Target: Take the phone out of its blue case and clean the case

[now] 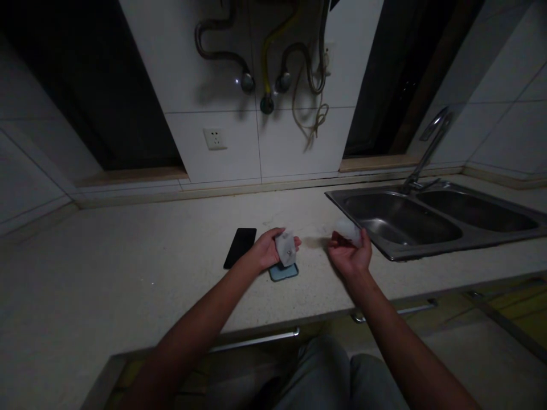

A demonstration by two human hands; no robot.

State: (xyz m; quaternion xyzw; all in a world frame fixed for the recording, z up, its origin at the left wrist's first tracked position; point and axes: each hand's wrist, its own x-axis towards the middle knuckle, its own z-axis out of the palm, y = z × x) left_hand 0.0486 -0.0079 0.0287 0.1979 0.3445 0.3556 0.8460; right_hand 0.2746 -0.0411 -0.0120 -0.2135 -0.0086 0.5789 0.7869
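Note:
My left hand (267,249) is closed round a small grey-white rectangular piece (286,248) with a dark spot on it, held just above a light blue phone case (284,272) lying on the pale countertop (149,273). My right hand (349,253) pinches a crumpled white wad (348,229), perhaps tissue or film, a short way to the right, near the sink's corner. A black phone (240,246) lies flat to the left of my left hand.
A steel double sink (427,219) with a tall tap (429,145) takes up the right of the counter. On the tiled back wall are a socket (214,138) and hoses with valves (267,85). Drawer handles (256,340) run under the counter's front edge.

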